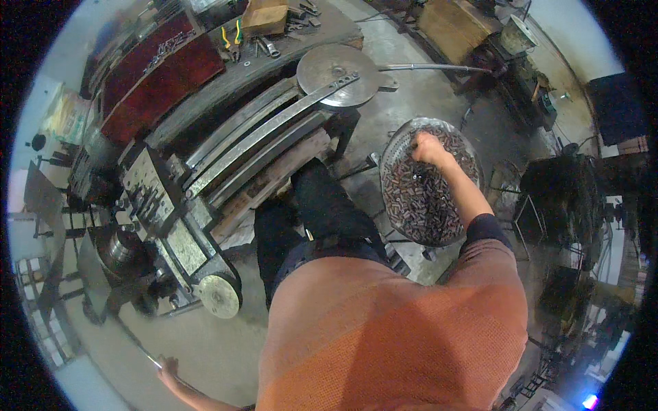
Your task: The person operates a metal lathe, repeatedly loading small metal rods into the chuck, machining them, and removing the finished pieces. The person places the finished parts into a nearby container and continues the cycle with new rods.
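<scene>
My right hand [428,148] reaches into a round metal basin [395,145] at the right. Its fingers are closed together over the far part of the heap of small cylindrical metal pieces [404,188]; what is between them, if anything, is hidden. Far to the lower left, my left hand [166,368] is closed at the end of a thin metal lever [147,353]. That lever runs up toward the machine at my left. The side of the basin near the hand shows a perforated wall.
A long machine with steel rails [247,140] and a large disc [337,74] stretches across in front of me. A round handwheel [219,296] sits at its near end. Yellow-handled pliers [233,41], a cardboard box [265,17] and a red tray [161,75] lie on the bench beyond.
</scene>
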The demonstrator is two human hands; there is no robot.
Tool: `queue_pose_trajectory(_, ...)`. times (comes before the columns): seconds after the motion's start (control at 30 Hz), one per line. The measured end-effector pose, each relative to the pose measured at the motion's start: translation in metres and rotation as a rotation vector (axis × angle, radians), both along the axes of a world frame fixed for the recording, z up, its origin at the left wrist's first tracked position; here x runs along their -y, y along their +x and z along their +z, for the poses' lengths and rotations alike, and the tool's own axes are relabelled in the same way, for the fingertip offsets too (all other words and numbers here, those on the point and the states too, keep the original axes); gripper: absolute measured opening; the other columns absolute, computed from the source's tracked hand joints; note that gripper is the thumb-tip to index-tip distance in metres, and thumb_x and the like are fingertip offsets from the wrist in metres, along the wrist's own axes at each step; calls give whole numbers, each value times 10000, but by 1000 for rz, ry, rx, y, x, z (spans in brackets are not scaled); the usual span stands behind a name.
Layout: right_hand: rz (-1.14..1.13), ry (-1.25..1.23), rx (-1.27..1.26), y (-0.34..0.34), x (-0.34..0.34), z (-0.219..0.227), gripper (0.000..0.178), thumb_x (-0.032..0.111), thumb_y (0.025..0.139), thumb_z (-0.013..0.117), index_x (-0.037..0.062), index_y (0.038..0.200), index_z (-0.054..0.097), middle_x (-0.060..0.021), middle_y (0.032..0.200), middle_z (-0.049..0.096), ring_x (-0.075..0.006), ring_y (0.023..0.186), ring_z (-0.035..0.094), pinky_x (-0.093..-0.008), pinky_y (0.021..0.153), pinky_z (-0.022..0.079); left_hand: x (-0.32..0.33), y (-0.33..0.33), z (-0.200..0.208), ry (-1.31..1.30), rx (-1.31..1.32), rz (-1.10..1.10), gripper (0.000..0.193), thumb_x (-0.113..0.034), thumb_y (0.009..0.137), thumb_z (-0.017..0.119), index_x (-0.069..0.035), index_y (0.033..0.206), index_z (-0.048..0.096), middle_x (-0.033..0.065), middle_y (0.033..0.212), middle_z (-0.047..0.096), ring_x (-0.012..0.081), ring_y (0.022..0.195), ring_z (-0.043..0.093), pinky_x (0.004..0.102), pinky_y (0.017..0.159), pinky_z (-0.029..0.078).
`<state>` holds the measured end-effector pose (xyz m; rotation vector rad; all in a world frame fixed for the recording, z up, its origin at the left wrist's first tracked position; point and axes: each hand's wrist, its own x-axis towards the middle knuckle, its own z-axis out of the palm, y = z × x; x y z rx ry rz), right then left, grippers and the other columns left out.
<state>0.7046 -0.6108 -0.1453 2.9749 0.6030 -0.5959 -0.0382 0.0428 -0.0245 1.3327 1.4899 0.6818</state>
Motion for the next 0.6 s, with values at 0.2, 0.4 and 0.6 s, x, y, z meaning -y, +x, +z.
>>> queue_pose_trajectory(0.2,-63,-10,67,2,-14,7,314,182,582,601,-31,812,621,-230,929,596,-349,918,571,-386,818,461,6,8,1,41,-57,-39,247,-218,783,670,-16,832,536,57,578,515,136,469,479,299,491,460)
queue_pose_trajectory(0.4,-39,50,73,4,-7,7,328,201,585,604,-32,816,614,-240,904,602,-370,874,582,-392,795,474,-26,-21,-22,-39,72,6,267,-127,765,651,-2,967,529,142,680,561,217,561,551,334,497,469)
queue_pose_trajectory(0.6,-63,94,27,11,-2,6,335,211,597,586,-40,818,610,-252,893,602,-361,891,583,-389,816,468,-8,-14,-6,16,16,-29,281,-96,758,648,26,981,528,139,680,562,198,551,535,322,491,455)
